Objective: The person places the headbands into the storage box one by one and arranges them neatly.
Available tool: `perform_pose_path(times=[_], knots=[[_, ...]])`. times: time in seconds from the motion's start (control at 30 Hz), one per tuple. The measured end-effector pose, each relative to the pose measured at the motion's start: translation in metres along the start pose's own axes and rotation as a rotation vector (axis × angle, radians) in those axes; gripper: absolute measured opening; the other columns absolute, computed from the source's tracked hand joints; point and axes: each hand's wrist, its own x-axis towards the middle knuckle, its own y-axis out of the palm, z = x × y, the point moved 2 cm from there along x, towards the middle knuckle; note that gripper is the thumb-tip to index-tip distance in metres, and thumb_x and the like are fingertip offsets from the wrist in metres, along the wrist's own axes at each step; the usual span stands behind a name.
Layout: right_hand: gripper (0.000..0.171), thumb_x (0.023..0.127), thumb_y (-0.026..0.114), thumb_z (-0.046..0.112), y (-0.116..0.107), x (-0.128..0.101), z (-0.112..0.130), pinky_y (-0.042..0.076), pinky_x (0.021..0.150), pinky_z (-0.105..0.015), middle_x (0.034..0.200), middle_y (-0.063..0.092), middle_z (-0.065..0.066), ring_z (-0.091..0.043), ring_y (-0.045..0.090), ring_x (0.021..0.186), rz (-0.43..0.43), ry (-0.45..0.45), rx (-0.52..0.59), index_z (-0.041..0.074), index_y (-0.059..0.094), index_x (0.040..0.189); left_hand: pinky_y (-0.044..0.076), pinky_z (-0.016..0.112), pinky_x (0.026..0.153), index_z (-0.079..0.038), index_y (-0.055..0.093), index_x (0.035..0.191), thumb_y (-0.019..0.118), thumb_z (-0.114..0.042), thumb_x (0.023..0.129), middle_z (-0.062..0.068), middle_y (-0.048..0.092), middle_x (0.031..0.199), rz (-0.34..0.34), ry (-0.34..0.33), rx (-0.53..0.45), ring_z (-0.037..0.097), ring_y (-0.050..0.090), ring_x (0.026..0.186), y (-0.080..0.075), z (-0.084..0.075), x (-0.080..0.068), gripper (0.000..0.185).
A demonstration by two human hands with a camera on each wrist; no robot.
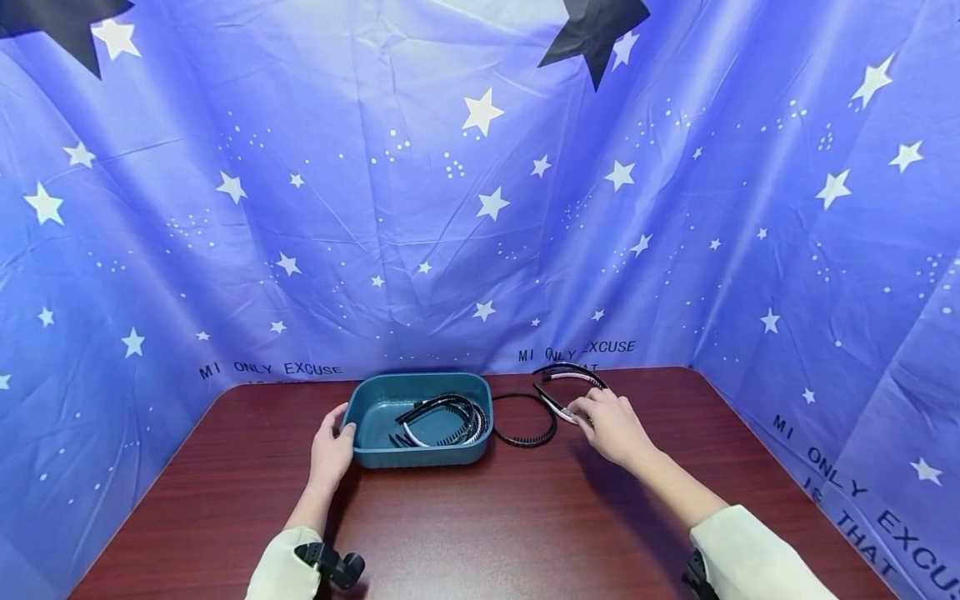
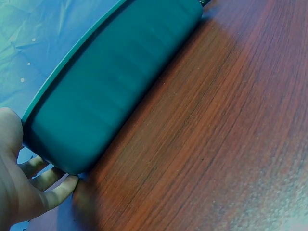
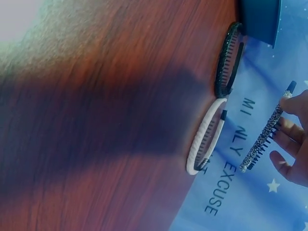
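My left hand grips the left end of a teal plastic basin, thumb at the rim and fingers against the outer wall in the left wrist view. Inside the basin lies a heap of toothed headbands, black and white. Off to the right, my right hand pinches a headband studded with glittery stones between thumb and fingers, its teeth pointing toward the palm. Below it on the table lies a white headband, partly covered in the head view. Beside that is a black headband, close to the basin's right side.
The reddish-brown wooden table reaches back to a blue star-printed cloth that hangs behind and along both sides. A black camera mount sits on the left sleeve.
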Motion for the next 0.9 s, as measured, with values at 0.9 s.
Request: perform_pose_path(times=[0.9], knots=[[0.009,0.079,0.071,0.016,0.003,0.017,0.035,0.035,0.064,-0.033,0.078,0.058,0.004,-0.018,0.054,0.077,0.005,-0.090,0.016,0.020,0.071,0.087,0.035,0.049,0.102,-0.005,0.042,0.137,0.044,-0.009,0.094,0.027,0.047,0.133,-0.018,0.004,-0.012,0.037,0.046,0.120,0.000,0.001,0.003,0.043]])
